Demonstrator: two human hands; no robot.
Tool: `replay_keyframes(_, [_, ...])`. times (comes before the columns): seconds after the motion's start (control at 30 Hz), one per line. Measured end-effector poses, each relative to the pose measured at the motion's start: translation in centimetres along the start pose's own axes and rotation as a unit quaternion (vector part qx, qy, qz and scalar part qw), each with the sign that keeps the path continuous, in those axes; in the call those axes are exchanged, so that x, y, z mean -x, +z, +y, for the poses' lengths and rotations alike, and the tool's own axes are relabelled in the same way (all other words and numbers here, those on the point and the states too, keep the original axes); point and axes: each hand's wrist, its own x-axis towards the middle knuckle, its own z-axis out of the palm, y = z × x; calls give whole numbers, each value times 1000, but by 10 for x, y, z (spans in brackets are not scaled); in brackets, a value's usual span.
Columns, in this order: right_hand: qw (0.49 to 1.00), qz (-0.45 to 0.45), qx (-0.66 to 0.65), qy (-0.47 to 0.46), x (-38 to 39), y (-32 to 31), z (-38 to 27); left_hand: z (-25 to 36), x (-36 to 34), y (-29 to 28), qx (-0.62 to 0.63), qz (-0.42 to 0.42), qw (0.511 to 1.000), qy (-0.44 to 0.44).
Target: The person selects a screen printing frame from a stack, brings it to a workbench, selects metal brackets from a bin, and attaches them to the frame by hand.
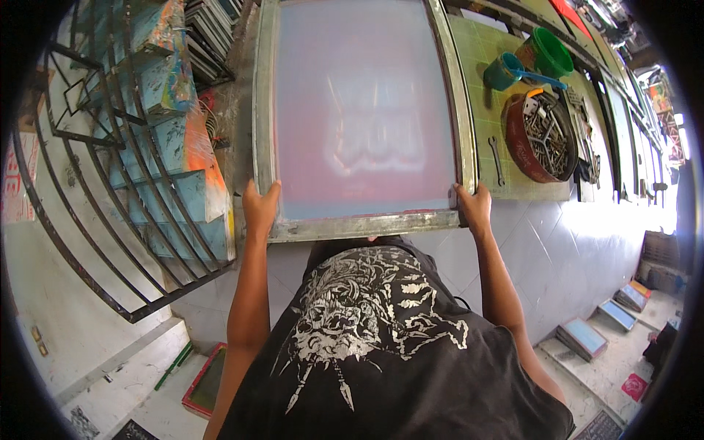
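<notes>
A large silkscreen frame (352, 222) with a metallic border and a pinkish-blue mesh spans the middle in front of me. A pale, shiny patch shows on the mesh. My left hand (261, 205) grips the frame's left side close to its near corner. On the opposite side, my right hand (474, 203) grips the right border near the other near corner. Both thumbs lie along the frame's edges, while the remaining fingers are mostly hidden behind or beneath it.
Right of the frame, a green worktop (480, 110) carries a spanner (496, 160), a round red tin (526, 150) of metal parts, a blue cup (501, 72) and a green bucket (551, 53). Black metal railings (139, 191) and paint-splattered steps (158, 143) stand left. Small frames (583, 337) lie lower right.
</notes>
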Motion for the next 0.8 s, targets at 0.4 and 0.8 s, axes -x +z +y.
replay_keyframes(0.4, [998,-29,13,63,-6,28,-18,-14,-34,9,47,-71,995,-53])
replay_keyframes(0.8, [997,-51,-18,55,-6,47,-8,-42,-39,13,114,-138,979,-103])
